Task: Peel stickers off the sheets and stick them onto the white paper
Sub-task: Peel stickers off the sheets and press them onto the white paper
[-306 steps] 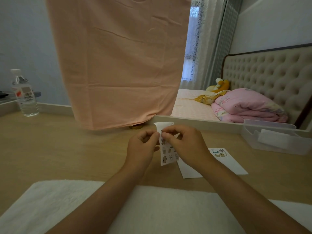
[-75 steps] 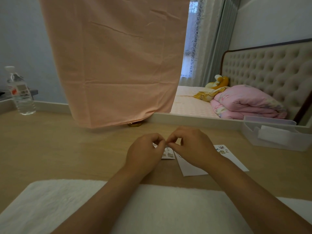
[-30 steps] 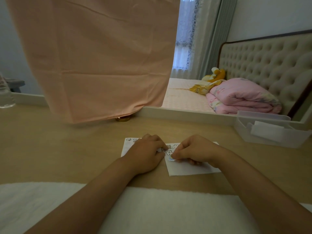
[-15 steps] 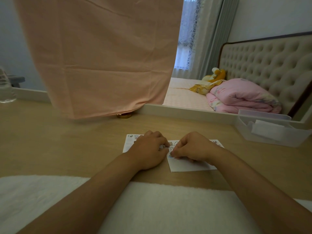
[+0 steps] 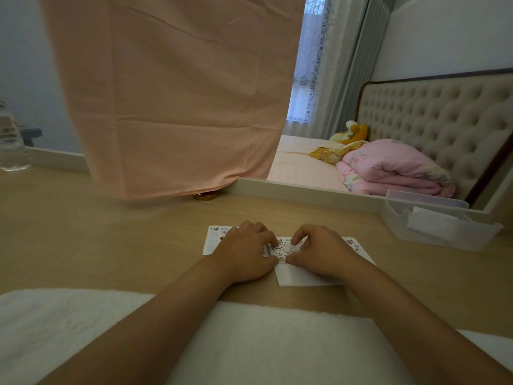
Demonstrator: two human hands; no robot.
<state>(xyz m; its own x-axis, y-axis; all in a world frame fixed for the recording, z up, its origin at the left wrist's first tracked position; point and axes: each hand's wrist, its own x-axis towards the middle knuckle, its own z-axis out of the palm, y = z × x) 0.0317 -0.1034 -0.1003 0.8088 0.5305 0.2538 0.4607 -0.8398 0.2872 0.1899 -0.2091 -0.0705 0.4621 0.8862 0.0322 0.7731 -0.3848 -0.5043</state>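
The white paper (image 5: pixel 304 277) lies flat on the wooden table, with small cartoon stickers (image 5: pixel 279 249) on its far part. A sticker sheet (image 5: pixel 215 240) lies to its left. My left hand (image 5: pixel 244 255) rests on that sheet with bent fingers, its thumb tip at the paper's left edge. My right hand (image 5: pixel 319 252) rests on the white paper. Its thumb presses a small sticker (image 5: pixel 282 261) down, and its forefinger is lifted apart from the thumb. The two thumb tips almost meet at that sticker.
A peach cloth (image 5: pixel 172 93) hangs down to the table behind the papers. A clear plastic tray (image 5: pixel 438 232) sits at the right, a water bottle (image 5: pixel 11 145) at the far left. A white fluffy mat (image 5: pixel 249 345) covers the near edge.
The sticker sheet I held up earlier now lies on the table. In the last half second my right forefinger has lifted off the thumb, while both hands stay on the papers.
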